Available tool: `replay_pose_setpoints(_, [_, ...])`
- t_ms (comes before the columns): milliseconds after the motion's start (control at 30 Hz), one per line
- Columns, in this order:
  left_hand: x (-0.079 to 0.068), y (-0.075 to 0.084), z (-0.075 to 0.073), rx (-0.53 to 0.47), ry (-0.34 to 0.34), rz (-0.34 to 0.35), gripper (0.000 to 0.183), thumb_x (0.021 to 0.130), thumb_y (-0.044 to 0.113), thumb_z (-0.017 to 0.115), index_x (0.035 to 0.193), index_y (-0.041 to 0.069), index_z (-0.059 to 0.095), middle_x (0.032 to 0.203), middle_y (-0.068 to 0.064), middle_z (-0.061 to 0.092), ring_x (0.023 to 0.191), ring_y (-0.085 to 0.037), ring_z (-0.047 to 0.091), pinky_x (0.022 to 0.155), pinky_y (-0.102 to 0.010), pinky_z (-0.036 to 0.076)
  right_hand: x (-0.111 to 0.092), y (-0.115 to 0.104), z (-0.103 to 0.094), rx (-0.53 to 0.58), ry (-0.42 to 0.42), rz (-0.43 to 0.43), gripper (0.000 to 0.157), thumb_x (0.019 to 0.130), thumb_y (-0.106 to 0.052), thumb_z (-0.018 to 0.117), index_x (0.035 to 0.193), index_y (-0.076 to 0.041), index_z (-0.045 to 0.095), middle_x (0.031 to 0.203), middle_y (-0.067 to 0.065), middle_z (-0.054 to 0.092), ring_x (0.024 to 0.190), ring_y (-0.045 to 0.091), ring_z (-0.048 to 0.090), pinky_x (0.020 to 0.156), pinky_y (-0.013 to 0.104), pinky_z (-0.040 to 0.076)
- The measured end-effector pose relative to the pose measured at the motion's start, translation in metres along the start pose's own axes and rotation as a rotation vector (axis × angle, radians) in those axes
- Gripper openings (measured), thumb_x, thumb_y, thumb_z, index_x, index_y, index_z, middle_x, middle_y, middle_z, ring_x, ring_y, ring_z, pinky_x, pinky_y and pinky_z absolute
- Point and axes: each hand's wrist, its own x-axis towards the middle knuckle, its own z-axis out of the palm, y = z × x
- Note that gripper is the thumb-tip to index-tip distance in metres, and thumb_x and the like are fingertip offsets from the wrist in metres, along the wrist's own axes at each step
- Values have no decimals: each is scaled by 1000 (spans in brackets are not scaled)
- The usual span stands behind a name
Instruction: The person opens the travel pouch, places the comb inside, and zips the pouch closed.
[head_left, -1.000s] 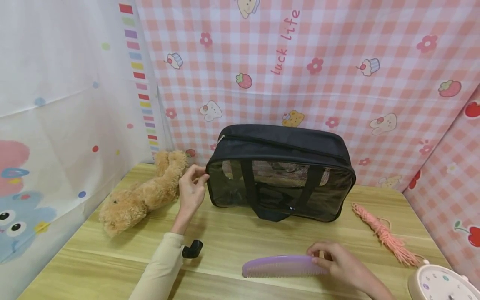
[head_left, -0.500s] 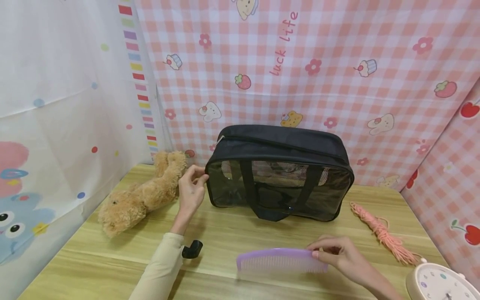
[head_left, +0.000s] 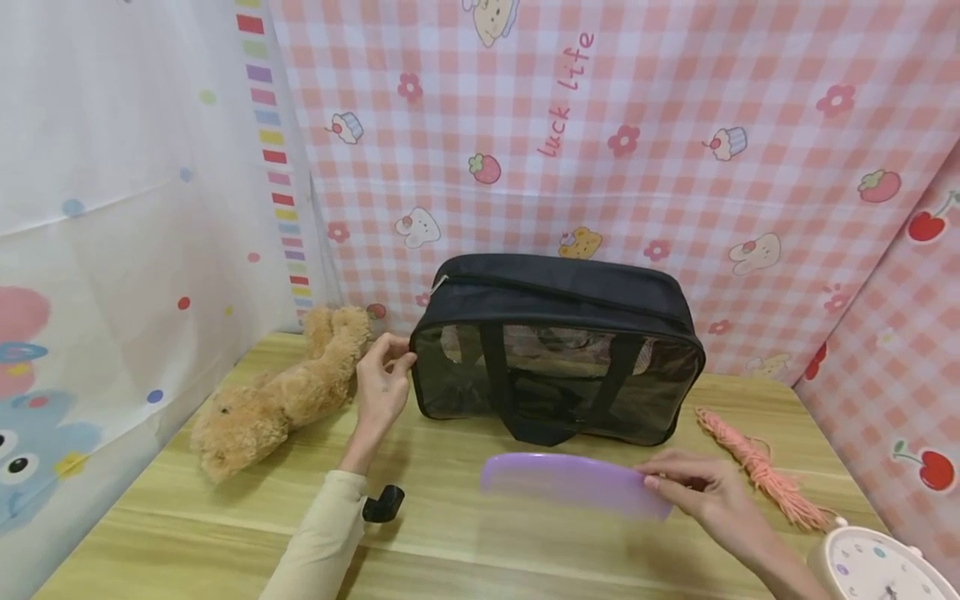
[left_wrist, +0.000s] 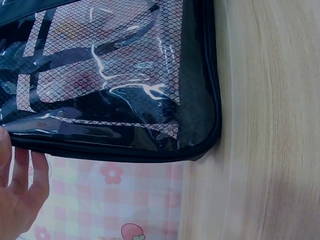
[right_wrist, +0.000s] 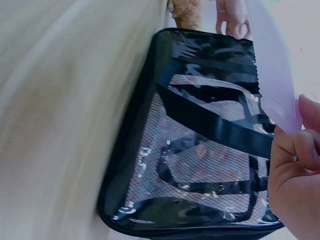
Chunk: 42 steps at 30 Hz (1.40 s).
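A black bag (head_left: 555, 292) with see-through sides and a drooping strap handle (head_left: 543, 433) stands upright toward the back of the table. My left hand (head_left: 382, 383) pinches the bag's left edge between thumb and fingers; the left wrist view shows the fingers at the black piping (left_wrist: 120, 154). In front of the bag, my right hand (head_left: 705, 496) holds a purple comb (head_left: 573, 479) by its right end, thumb on the near side. The comb is blurred, with its teeth facing down. Seen from the right wrist, the comb (right_wrist: 275, 60) overlaps the bag's upper part.
A tan plush toy (head_left: 292, 396) lies left of the bag. A small black elbow-shaped piece (head_left: 384, 504) is beside my left sleeve. To the right are a bundle of pink cord (head_left: 761, 467) and a white alarm clock (head_left: 877, 562). Patterned cloth (head_left: 675, 125) hangs behind the table.
My right hand has lifted the comb away from me toward the bag and tipped its right end lower. The left hand keeps its grip on the bag's edge.
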Motion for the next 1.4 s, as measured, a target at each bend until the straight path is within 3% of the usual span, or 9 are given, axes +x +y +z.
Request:
replay_pose_setpoints(167, [0,1,-1,17,-17,7,11,84,-10,64,88,0,62,87,-15,64,80,-25,64,69,-36,53,2,-12,-10,-40,76,-46,21,84,10,63,102,2,71,93,6,66,66,12,49,46,30,39])
replay_pose_setpoints(300, [0,0,-1,23,-19,18,11,84,-9,64,88,1,62,87,-13,64,80,-24,64,68,-34,53,7,-24,-23,-73,145,-80,23,82,15,63,101,6,71,95,4,65,81,9,53,51,25,41])
replay_pose_setpoints(400, [1,0,-1,18,-13,19,11,84,-10,64,87,1,63,86,-14,64,80,-24,65,67,-33,53,11,-34,-33,-91,181,-73,23,82,15,62,102,6,70,96,2,64,73,8,53,45,24,38])
replay_pose_setpoints(500, [2,0,-1,17,-5,18,11,83,-11,64,87,-1,62,87,-14,64,80,-26,65,67,-37,53,15,-44,-44,-38,179,-78,23,84,16,59,104,10,68,96,5,63,57,12,46,40,28,34])
replay_pose_setpoints(633, [3,4,0,15,0,28,12,83,-15,62,86,-4,62,86,-17,64,79,-31,65,66,-44,53,22,-56,-55,36,193,-35,22,86,14,58,107,12,66,99,6,65,68,11,53,47,21,43])
replay_pose_setpoints(733, [1,15,-1,18,-3,45,11,82,-18,61,86,-7,61,84,-21,62,79,-35,64,66,-45,53,29,-66,-63,-84,238,12,21,87,9,61,107,8,68,100,1,66,77,8,54,57,18,46])
replay_pose_setpoints(900, [-1,36,-4,30,-7,45,10,82,-18,60,86,-10,59,84,-24,61,79,-35,64,66,-38,54,47,-83,-79,-269,304,-47,20,85,9,64,104,6,70,89,-2,63,55,10,38,43,24,30])
replay_pose_setpoints(1233, [-1,40,-5,22,-4,42,10,81,-19,60,86,-11,59,84,-23,62,79,-36,65,64,-45,53,89,-116,-103,-407,306,-116,20,85,3,68,104,-1,72,77,-7,56,45,10,32,34,26,26])
replay_pose_setpoints(1400, [0,27,-3,17,-3,57,10,81,-18,61,86,-9,60,86,-23,62,77,-38,64,63,-49,53,110,-120,-107,-511,276,-151,19,85,-2,69,104,-5,74,82,-6,58,53,10,34,43,25,27])
